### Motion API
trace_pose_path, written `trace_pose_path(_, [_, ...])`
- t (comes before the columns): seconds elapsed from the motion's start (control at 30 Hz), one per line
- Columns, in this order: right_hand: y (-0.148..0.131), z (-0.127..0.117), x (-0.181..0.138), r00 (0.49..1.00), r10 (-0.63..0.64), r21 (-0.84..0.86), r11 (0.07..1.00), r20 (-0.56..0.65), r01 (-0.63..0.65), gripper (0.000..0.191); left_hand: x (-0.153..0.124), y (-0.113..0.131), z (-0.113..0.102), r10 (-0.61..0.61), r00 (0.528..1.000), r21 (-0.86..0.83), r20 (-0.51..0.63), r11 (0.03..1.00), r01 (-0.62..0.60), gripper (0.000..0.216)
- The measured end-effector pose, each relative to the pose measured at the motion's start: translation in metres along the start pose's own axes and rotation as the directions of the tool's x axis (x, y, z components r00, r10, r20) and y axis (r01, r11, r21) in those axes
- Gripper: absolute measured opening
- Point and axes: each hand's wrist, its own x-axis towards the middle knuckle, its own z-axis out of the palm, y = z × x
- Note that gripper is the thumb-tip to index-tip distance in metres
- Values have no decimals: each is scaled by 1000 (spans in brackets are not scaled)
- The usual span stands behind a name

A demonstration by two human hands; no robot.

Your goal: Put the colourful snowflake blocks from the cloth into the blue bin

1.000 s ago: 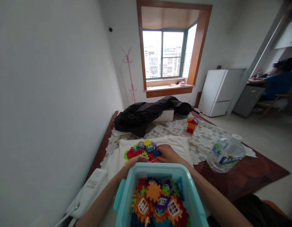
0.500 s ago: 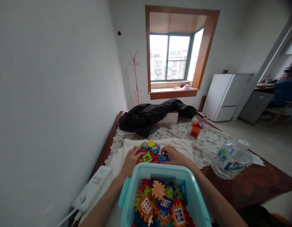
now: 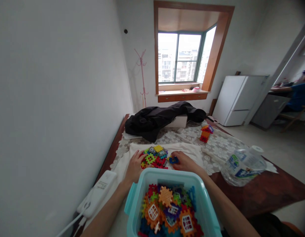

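Note:
A heap of bright plastic interlocking tiles [image 3: 155, 156] lies on a white cloth [image 3: 187, 149] beyond a teal bin [image 3: 167, 176]. The bin is full of more such tiles [image 3: 167, 210]. My left hand [image 3: 134, 166] rests at the heap's left edge, fingers curled against the pieces. My right hand [image 3: 184, 162] lies at the heap's right side, its fingers closed on a small blue tile [image 3: 173, 160]. Both forearms pass either side of the bin.
A large water bottle [image 3: 243, 163] lies on its side at the right. A small built tile house [image 3: 206, 132] stands farther back, near a black jacket [image 3: 157, 120]. A white power strip [image 3: 98, 192] lies at the left by the wall. Another person sits far right.
The view has shifted left and slightly up. My left hand moved out from behind the bin to the heap's left edge. My right hand drew a blue tile away to the right.

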Motion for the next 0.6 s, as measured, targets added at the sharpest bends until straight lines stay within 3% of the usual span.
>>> trace_pose_path(0.17, [5, 4, 3, 997, 40, 21, 999, -61, -39, 15, 1, -6, 5, 7, 1000, 38, 6, 999, -7, 53])
trace_pose_path(0.33, [6, -2, 10, 979, 119, 349, 936, -164, -56, 25, 3, -7, 9, 3, 1000, 16, 7, 1000, -3, 49])
trace_pose_path(0.47, [-2, -12, 7, 979, 78, 735, 672, -187, 87, 43, 5, -11, 13, -12, 1000, -4, -15, 1000, 12, 48])
trace_pose_path(0.53, [-10, -18, 1, 983, -26, 836, 523, -180, 166, 50, 6, -12, 14, 2, 1000, -13, -14, 1000, -2, 46])
trace_pose_path(0.6, [-16, -24, -7, 975, -207, 877, 449, -85, 171, 60, 5, -11, 14, 14, 1000, -14, -11, 1000, -14, 45])
